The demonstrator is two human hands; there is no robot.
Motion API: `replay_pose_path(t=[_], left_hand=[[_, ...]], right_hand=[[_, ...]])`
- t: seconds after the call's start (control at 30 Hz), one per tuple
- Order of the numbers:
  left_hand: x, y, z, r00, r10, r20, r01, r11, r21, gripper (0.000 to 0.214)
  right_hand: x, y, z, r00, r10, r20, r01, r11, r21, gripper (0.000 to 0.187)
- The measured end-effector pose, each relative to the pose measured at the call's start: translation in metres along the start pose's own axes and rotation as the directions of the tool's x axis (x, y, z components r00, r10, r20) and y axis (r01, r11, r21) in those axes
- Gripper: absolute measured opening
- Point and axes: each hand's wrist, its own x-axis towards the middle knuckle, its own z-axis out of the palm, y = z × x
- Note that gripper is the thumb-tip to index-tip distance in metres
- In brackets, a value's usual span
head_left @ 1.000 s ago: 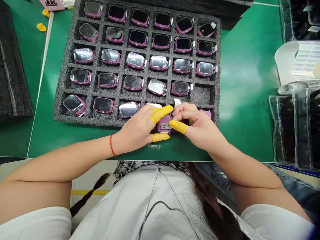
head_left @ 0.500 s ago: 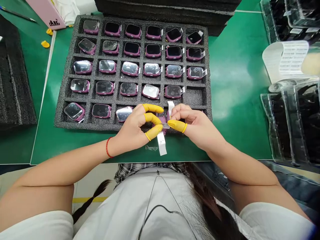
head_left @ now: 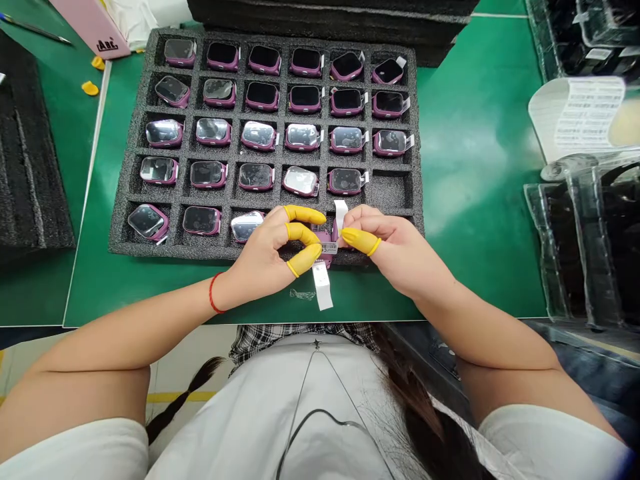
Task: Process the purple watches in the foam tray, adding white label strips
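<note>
A purple smartwatch (head_left: 327, 239) is held just above the near edge of the foam tray, its labelled back showing. My left hand (head_left: 270, 250) grips its left side, the thumb and two fingers in yellow finger cots. At the right edge, my right hand (head_left: 383, 243) is closed, its yellow-covered thumb against the curled fingers. A white paper strip (head_left: 341, 212) stands up beside those fingers; how it is attached is hidden. Another white strip (head_left: 323, 287) hangs below the watch. The black foam tray (head_left: 117, 230) holds rows of similar purple watches with dark screens.
Stacked black foam (head_left: 325, 27) stands behind the tray. To the right are a roll of printed labels (head_left: 583, 117) and clear plastic trays (head_left: 565, 253). A pink box (head_left: 93, 27), a pen (head_left: 37, 30) and yellow finger cots (head_left: 90, 88) lie at upper left.
My right thumb has slid off the label on the watch's back, up and right to its edge, leaving the printed label in sight. My left hand keeps its grip.
</note>
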Motion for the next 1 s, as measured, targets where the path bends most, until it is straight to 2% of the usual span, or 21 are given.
replay_pose_path(t=[0.3, 0.4, 0.47, 0.53, 0.6, 0.7, 0.77, 0.83, 0.93, 1.0], left_hand=[[-0.002, -0.002, 0.002, 0.999, 0.031, -0.012, -0.031, 1.0, 0.006, 0.01], [-0.003, -0.001, 0.002, 0.999, 0.022, -0.038, -0.023, 1.0, -0.02, 0.027], [-0.006, 0.002, -0.002, 0.996, -0.027, -0.082, 0.022, 0.998, -0.059, 0.037], [-0.011, 0.006, -0.008, 0.986, -0.073, -0.152, 0.059, 0.994, -0.09, 0.036], [-0.022, 0.012, -0.014, 0.973, -0.09, -0.214, 0.079, 0.995, -0.059, 0.023], [-0.045, 0.02, -0.013, 0.969, -0.1, -0.227, 0.096, 0.995, -0.029, 0.01], [-0.061, 0.023, -0.005, 0.968, -0.174, -0.18, 0.157, 0.982, -0.104, 0.009], [-0.073, 0.024, 0.007, 0.951, -0.291, -0.105, 0.267, 0.943, -0.2, 0.013], [-0.078, 0.026, 0.021, 0.89, -0.451, 0.057, 0.444, 0.836, -0.323, 0.021], [-0.075, 0.029, 0.027, 0.853, -0.501, 0.146, 0.515, 0.763, -0.391, 0.023]], right_hand=[[-0.001, 0.006, -0.001, 0.989, -0.138, -0.047, 0.133, 0.986, -0.102, 0.014], [-0.005, 0.001, -0.008, 0.982, -0.164, -0.09, 0.155, 0.983, -0.099, 0.014], [-0.011, -0.004, -0.013, 0.975, -0.171, -0.143, 0.162, 0.984, -0.072, 0.015], [-0.022, -0.005, -0.015, 0.968, -0.16, -0.193, 0.156, 0.987, -0.037, 0.015], [-0.037, -0.001, -0.012, 0.97, -0.119, -0.21, 0.128, 0.991, 0.029, 0.014], [-0.062, 0.012, 0.005, 0.985, 0.008, -0.173, 0.033, 0.972, 0.233, 0.009], [-0.077, 0.021, 0.018, 0.984, 0.109, -0.139, -0.045, 0.917, 0.397, 0.006], [-0.089, 0.027, 0.03, 0.968, 0.238, -0.076, -0.156, 0.814, 0.559, 0.007], [-0.1, 0.031, 0.041, 0.921, 0.388, 0.04, -0.291, 0.617, 0.731, 0.013], [-0.103, 0.03, 0.045, 0.896, 0.436, 0.082, -0.325, 0.518, 0.791, 0.018]])
